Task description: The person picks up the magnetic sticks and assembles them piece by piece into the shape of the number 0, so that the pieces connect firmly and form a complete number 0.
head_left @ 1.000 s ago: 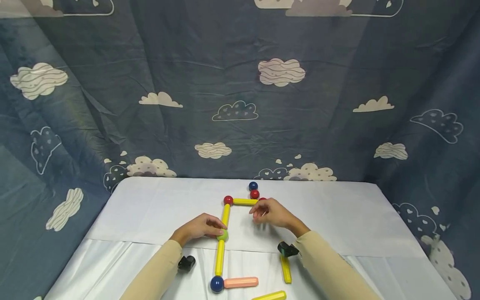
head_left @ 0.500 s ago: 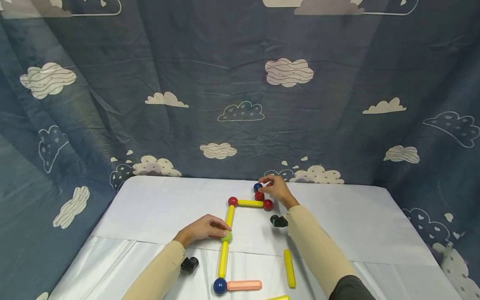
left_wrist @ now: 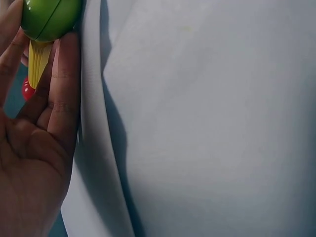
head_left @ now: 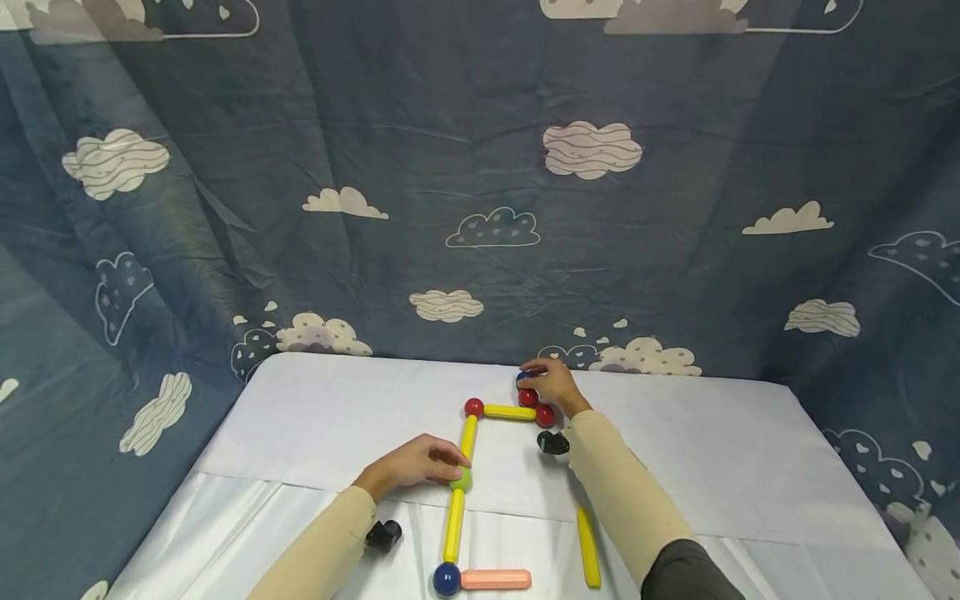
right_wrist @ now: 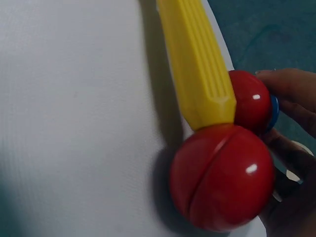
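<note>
My left hand (head_left: pixel 416 461) pinches a green ball (head_left: pixel 462 480) between thumb and fingers. The ball joins two yellow rods, one running back (head_left: pixel 468 436) to a red ball (head_left: pixel 474 407), the other forward (head_left: pixel 453 527) to a blue ball (head_left: pixel 447 579). At the far edge, my right hand (head_left: pixel 557 385) grips a second blue ball (head_left: pixel 522 378), mostly covered by the fingers. Against it sits a red ball (head_left: pixel 528 397). Just in front lies another red ball (right_wrist: pixel 222 177), at the end of a crosswise yellow rod (right_wrist: pixel 197 64).
A salmon-coloured rod (head_left: pixel 497 579) extends rightward from the near blue ball. One loose yellow rod (head_left: pixel 588 548) lies below the right forearm. The white-covered table (head_left: pixel 337 408) ends at a dark cloud-print curtain (head_left: pixel 480 283). Black wrist cameras (head_left: pixel 384 536) hang by both sleeves.
My right hand has gone from the end of the crosswise rod back to the far blue ball and taken hold of it. The left hand stays on the green ball. The head view has shifted slightly.
</note>
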`<action>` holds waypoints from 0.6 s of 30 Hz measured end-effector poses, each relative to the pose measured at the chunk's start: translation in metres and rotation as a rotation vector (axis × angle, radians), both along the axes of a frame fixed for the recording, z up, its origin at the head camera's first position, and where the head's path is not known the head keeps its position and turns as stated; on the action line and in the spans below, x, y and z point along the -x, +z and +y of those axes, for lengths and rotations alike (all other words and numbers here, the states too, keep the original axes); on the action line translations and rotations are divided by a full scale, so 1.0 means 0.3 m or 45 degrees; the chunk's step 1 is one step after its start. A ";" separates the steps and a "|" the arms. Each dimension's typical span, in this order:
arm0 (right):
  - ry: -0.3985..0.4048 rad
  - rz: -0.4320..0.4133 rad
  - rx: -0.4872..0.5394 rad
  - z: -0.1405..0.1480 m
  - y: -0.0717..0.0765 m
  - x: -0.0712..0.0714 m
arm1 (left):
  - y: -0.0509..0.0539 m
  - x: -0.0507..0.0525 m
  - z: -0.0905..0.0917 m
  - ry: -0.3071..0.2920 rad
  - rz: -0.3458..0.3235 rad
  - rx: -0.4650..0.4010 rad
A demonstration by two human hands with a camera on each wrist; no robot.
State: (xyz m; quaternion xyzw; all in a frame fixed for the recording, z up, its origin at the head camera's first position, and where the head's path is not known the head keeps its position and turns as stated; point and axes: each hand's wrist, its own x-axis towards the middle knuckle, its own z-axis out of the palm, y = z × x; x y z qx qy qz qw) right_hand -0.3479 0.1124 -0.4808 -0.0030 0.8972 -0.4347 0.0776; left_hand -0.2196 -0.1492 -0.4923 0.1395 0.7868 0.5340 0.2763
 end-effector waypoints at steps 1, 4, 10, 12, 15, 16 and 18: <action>0.003 0.005 -0.009 -0.002 -0.003 -0.002 | 0.003 -0.002 0.001 -0.003 0.006 0.005; 0.007 0.015 -0.012 -0.011 -0.005 -0.007 | 0.011 -0.008 0.001 -0.019 0.021 0.022; 0.006 0.030 -0.014 -0.022 -0.007 -0.014 | 0.031 -0.019 -0.003 -0.046 0.057 0.092; 0.010 0.039 -0.017 -0.020 -0.010 -0.013 | 0.044 -0.026 -0.010 -0.041 0.080 0.147; 0.009 0.036 -0.023 -0.017 -0.013 -0.010 | 0.069 -0.043 -0.025 -0.039 0.123 0.236; 0.007 0.032 -0.020 -0.016 -0.012 -0.009 | 0.078 -0.051 -0.032 -0.049 0.147 0.259; 0.002 0.019 -0.023 -0.014 -0.011 -0.007 | 0.101 -0.072 -0.043 -0.076 0.184 0.291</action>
